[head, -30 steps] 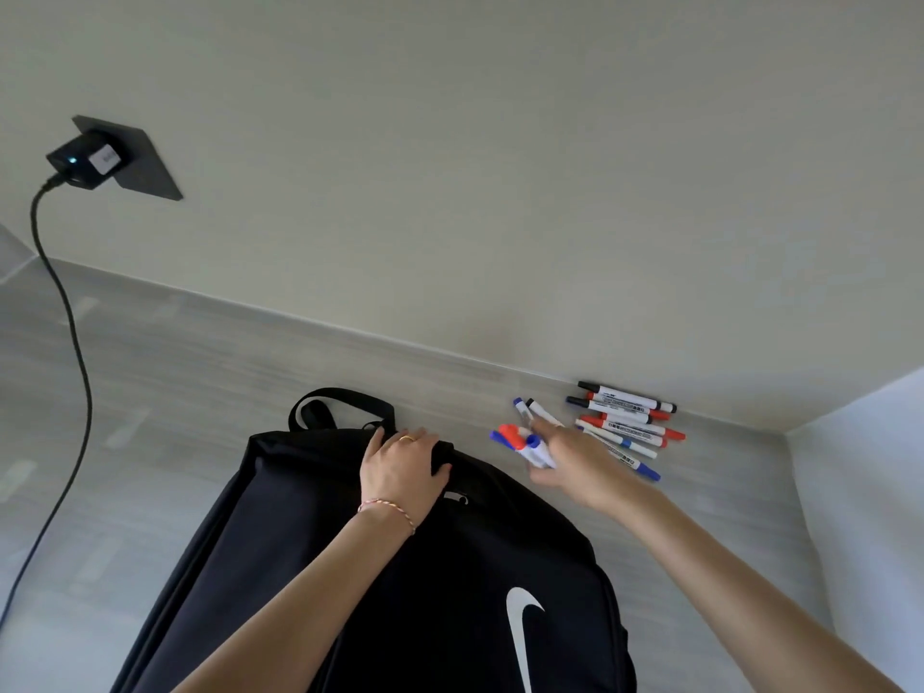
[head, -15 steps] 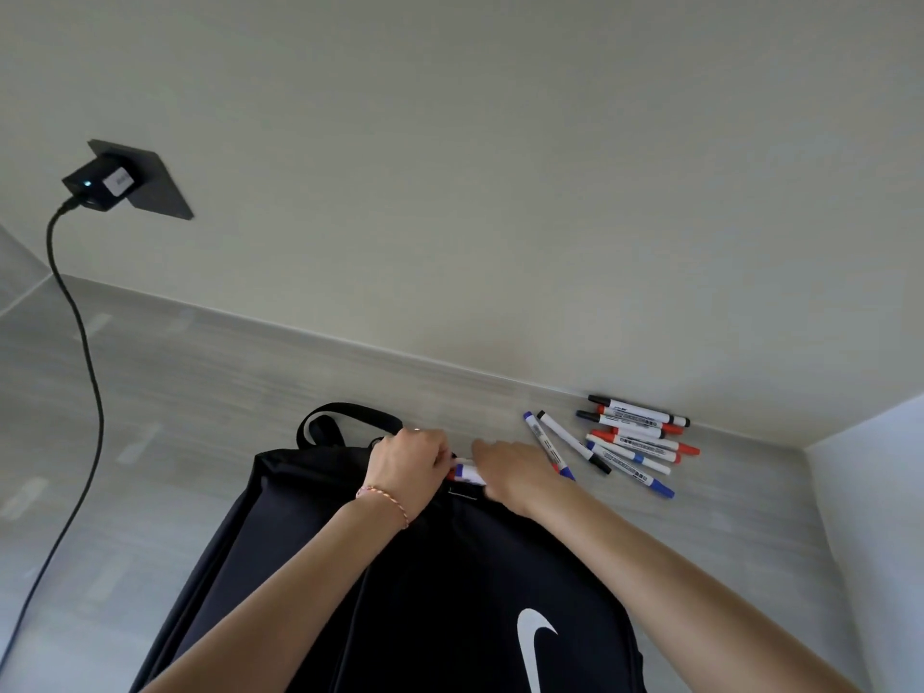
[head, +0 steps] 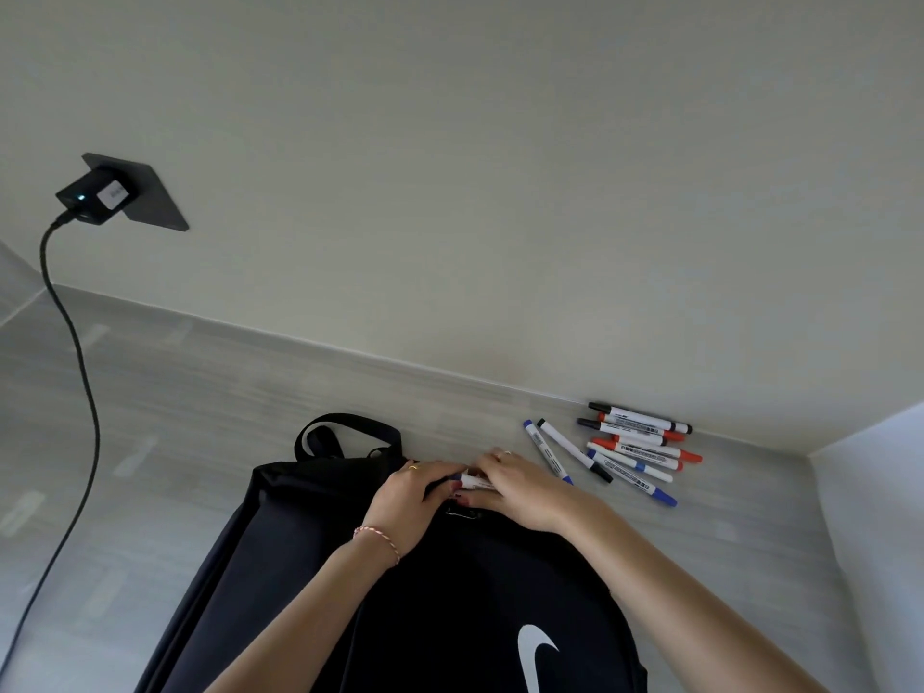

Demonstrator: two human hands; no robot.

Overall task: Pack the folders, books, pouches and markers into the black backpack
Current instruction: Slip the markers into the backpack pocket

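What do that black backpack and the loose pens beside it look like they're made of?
The black backpack looks like woven synthetic fabric, matte, creasing softly at its edges. The loose markers look like smooth hard plastic: white barrels with a faint sheen, and coloured caps. The surface beneath looks like grey wood-grain laminate, though that is uncertain.

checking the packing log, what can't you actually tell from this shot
- Head view: how many markers the right hand holds; its fingers and the left hand cover all but a short piece of marker.
- Head view: inside the black backpack; both hands hide the opening.
- Head view: the backpack's lower part is cut off by the bottom edge.
- Head view: print on the loose markers is too small to read.
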